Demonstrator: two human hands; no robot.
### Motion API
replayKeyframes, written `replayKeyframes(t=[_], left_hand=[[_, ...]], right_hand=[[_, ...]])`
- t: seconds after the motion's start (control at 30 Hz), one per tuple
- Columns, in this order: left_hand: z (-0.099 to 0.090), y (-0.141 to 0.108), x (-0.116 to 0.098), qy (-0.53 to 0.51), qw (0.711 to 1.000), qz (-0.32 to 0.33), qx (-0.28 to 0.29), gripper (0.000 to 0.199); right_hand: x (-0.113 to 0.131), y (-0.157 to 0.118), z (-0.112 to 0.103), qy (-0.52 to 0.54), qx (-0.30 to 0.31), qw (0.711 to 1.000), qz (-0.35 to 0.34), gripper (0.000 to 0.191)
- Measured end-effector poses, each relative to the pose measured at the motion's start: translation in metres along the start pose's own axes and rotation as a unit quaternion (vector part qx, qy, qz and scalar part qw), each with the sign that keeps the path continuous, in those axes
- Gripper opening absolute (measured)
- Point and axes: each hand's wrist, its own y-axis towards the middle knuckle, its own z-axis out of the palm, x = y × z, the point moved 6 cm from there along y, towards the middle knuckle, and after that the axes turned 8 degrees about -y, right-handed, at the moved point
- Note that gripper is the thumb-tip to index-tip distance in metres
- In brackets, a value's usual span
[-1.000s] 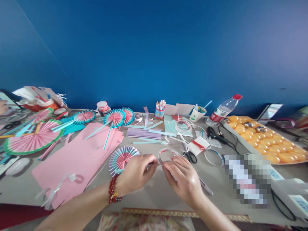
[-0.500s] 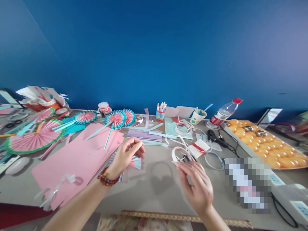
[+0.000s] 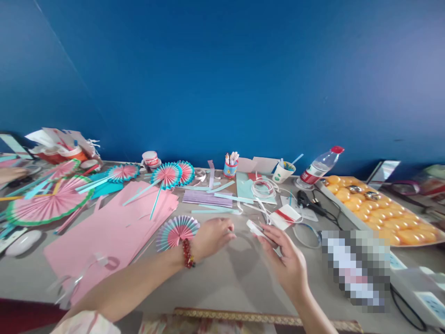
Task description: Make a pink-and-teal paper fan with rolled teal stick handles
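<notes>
In my right hand (image 3: 287, 255), the fingers and thumb close on a white roll of tape (image 3: 256, 228), now seen nearly edge-on. My left hand (image 3: 213, 236), with a red bead bracelet at its wrist, is a short way left of the roll. Its fingers are curled together in a pinch, and whatever they hold is too small to make out. A pleated purple and pale blue paper fan (image 3: 177, 231) lies open on the table beside my left wrist, partly covered by it.
Pink paper sheets (image 3: 100, 232) and finished fans (image 3: 167, 175) lie to the left. Behind my hands are purple strips (image 3: 207, 197), a pen cup (image 3: 230, 168) and a white cable (image 3: 263, 186). A bottle (image 3: 320, 169) and an orange tray (image 3: 385, 215) stand right. Another person's hand (image 3: 12, 175) shows far left.
My left hand has moved right, toward the tape roll, uncovering more of the purple fan. My right hand has turned the roll from ring-on to edge-on.
</notes>
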Motion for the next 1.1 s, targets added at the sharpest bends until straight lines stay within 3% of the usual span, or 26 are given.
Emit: replayKeyframes(t=[0.13, 0.23, 0.4, 0.53, 0.63, 0.77, 0.87, 0.93, 1.1], left_hand=[[-0.015, 0.031, 0.028, 0.066, 0.996, -0.015, -0.058, 0.009], [-0.014, 0.042, 0.044, 0.105, 0.992, -0.025, -0.065, 0.003], [-0.009, 0.038, 0.052, 0.118, 0.99, -0.027, -0.074, 0.008], [-0.022, 0.03, 0.053, 0.084, 0.993, -0.02, -0.079, 0.012], [-0.036, 0.023, 0.046, 0.045, 0.996, -0.004, -0.079, 0.012], [-0.047, 0.007, 0.02, -0.045, 0.997, 0.023, -0.066, 0.02], [-0.043, -0.008, 0.001, -0.243, 0.97, -0.006, -0.006, 0.017], [-0.042, -0.018, -0.007, -0.304, 0.952, -0.034, 0.011, 0.013], [-0.046, -0.031, -0.022, -0.278, 0.96, -0.023, 0.014, 0.007]], right_hand=[[-0.004, -0.002, 0.003, 0.015, 0.023, 1.0, -0.006, 0.022], [-0.006, -0.003, 0.006, 0.021, 0.028, 0.999, -0.007, 0.023], [-0.009, -0.003, 0.006, 0.032, 0.018, 0.999, -0.011, 0.022], [-0.015, 0.0, 0.008, 0.019, 0.027, 0.999, -0.036, 0.021], [-0.013, 0.004, 0.011, -0.002, 0.036, 0.998, -0.053, 0.019], [-0.003, 0.012, 0.01, -0.004, 0.023, 0.998, -0.064, 0.019], [0.004, 0.018, 0.01, 0.009, 0.023, 0.998, -0.062, 0.019], [0.006, 0.02, 0.011, 0.023, 0.039, 0.998, -0.043, 0.02], [0.022, 0.019, 0.019, 0.047, 0.079, 0.995, -0.045, 0.014]])
